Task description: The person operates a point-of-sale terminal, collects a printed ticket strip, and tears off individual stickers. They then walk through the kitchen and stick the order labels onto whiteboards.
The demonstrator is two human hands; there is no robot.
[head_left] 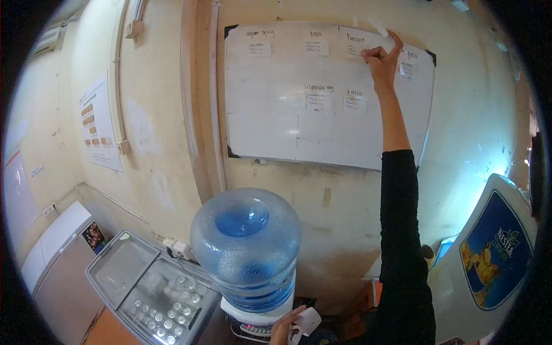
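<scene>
High on the whiteboard (264, 126), my right hand (382, 60) reaches up with its fingers apart. One fingertip touches the small printed paper label (353, 52) under the handwritten word "Popcorn". A pale strip (378, 26) shows near the upper finger, and I cannot tell whether the hand touches it. Low in the view, my left hand (283, 329) is closed on a white object (309, 322) that looks like a small roll of paper, partly hidden by the fingers. Other printed labels (319, 102) are stuck below handwritten names on the board.
A blue water bottle (247, 247) stands on a dispenser right below the board. To its left is a glass-topped chest freezer (155, 287) with several round lids inside. A white machine with a blue Nestea panel (497, 253) stands at the right. A poster (99, 129) hangs at left.
</scene>
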